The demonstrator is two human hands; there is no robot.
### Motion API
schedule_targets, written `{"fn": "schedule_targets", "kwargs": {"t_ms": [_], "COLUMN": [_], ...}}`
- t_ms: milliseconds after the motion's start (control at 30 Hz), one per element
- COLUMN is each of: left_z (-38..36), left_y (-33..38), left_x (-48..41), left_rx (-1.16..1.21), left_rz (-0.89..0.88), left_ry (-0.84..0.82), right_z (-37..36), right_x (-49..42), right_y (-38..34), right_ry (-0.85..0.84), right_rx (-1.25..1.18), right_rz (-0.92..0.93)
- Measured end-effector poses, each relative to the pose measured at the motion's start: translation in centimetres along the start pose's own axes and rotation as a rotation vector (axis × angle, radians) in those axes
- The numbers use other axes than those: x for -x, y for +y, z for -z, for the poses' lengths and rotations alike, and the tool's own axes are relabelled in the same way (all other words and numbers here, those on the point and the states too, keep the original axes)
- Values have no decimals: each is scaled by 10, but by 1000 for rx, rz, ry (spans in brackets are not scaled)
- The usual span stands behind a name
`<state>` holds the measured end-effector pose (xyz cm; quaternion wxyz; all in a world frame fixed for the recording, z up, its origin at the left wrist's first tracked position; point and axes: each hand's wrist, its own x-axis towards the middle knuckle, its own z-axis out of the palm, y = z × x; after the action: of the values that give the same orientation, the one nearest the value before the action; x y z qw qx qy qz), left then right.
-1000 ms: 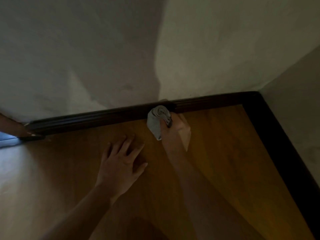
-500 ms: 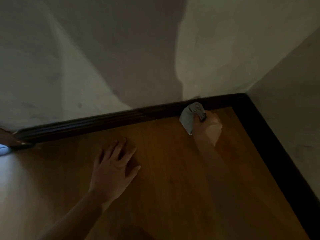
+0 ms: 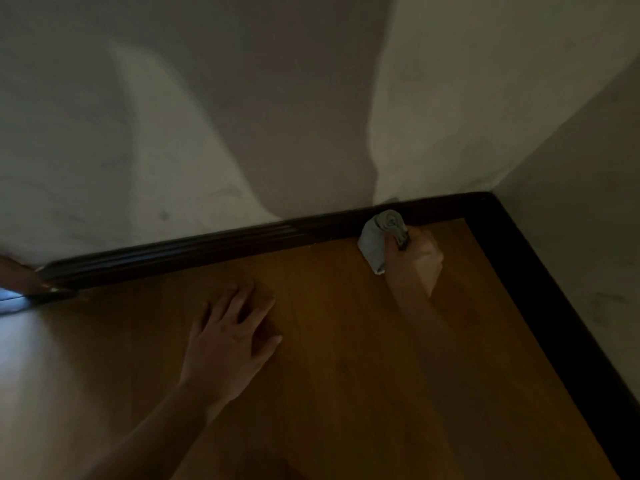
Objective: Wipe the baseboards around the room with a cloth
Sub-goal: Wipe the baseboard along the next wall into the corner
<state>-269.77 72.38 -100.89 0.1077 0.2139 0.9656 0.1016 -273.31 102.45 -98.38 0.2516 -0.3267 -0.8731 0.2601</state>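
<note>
A dark wooden baseboard (image 3: 194, 249) runs along the foot of the pale wall and turns at the corner into a second baseboard (image 3: 554, 306) down the right side. My right hand (image 3: 414, 261) grips a bunched grey cloth (image 3: 375, 237) and holds it against the far baseboard, a short way left of the corner. My left hand (image 3: 228, 337) rests flat on the wooden floor (image 3: 346, 358) with its fingers spread, well in front of the baseboard.
The room is dim, and shadows fall across the wall (image 3: 242, 116). A reddish-brown door or frame edge (image 3: 17, 275) meets the baseboard at the far left, with bright light on the floor beside it. The right wall (image 3: 588, 202) closes the corner.
My right hand has slid the cloth rightward along the baseboard toward the corner, most of it in the first half second. My left hand has stayed flat on the floor.
</note>
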Motion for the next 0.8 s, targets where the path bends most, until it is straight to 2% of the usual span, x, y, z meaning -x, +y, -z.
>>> {"fn": "schedule_targets", "kwargs": {"t_ms": [133, 400, 567, 700, 800], "left_z": [2, 2, 0, 4, 5], "left_y": [1, -1, 1, 5, 10], "left_x": [-1, 1, -2, -1, -11], "left_rx": [19, -11, -34, -77, -161], "left_rz": [11, 26, 17, 14, -34], "left_ry": [-9, -5, -11, -1, 42], "right_z": [0, -24, -33, -24, -23], "right_x": [2, 53, 62, 41, 39], "right_y": [-6, -50, -57, -30, -29], "right_ry": [44, -183, -229, -83, -91], "right_rx": [-27, -44, -140, -110, -107], "right_rz": [-96, 247, 229, 117, 108]}}
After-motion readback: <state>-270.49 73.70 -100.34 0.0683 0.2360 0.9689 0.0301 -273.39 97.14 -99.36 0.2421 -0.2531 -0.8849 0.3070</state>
